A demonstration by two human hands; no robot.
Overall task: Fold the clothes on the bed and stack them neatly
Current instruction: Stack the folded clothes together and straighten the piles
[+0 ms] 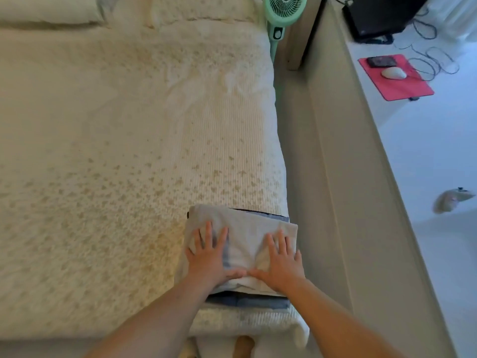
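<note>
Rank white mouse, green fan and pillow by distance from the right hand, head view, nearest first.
From the right hand:
1. White mouse, on the desk to the right.
2. Green fan, beyond the bed's far right corner.
3. Pillow, far left at the bed's head.

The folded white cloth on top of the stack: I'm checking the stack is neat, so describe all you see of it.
The folded white cloth looks soft, like towelling, folded into a rough rectangle. It lies flat atop blue folded clothes near the bed edge. The left hand and right hand press it with spread fingers, thumbs nearly meeting.

Left hand (209, 257), right hand (281, 262) flat, fingers spread (thumbs touching).
</note>
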